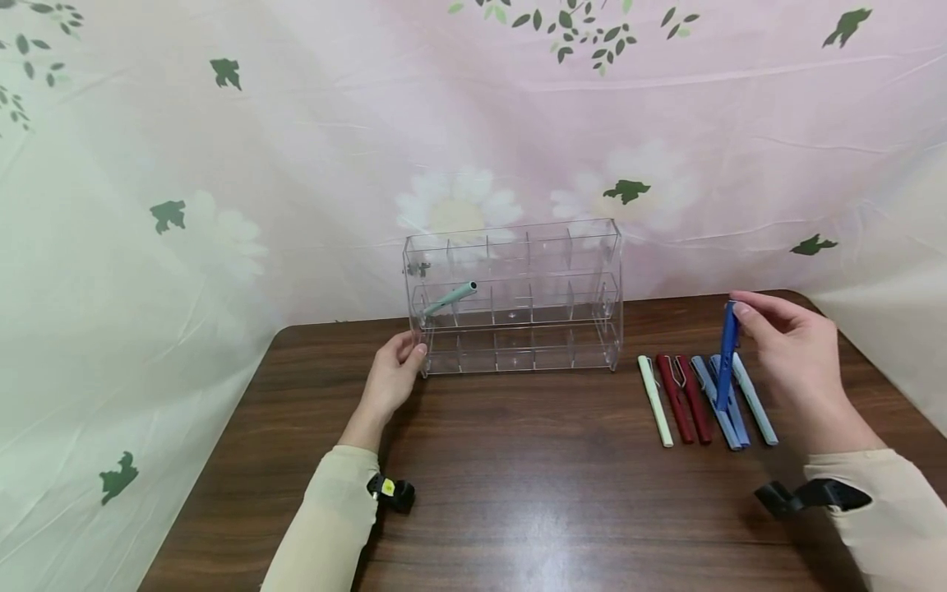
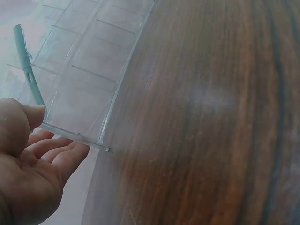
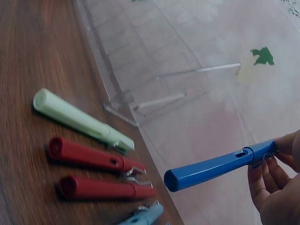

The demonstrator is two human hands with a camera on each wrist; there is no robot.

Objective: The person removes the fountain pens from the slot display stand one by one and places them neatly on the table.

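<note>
My right hand [image 1: 802,349] pinches a blue pen [image 1: 727,353] by its clip end, held up over a row of pens. In the right wrist view the blue pen [image 3: 211,165] points away from the fingers, its blunt end outward. My left hand [image 1: 392,378] grips the left side wall of a clear tiered pen rack [image 1: 514,316], thumb on one face and fingers behind. A teal pen [image 1: 450,298] leans in the rack's left compartment; the left wrist view shows this teal pen [image 2: 28,65] just past the thumb.
On the table [image 1: 503,493], right of the rack, lie a pale green pen [image 1: 655,401], two dark red pens [image 1: 675,399], two greyish-blue pens and a light blue pen [image 1: 755,401]. A floral cloth [image 1: 333,164] hangs behind the table.
</note>
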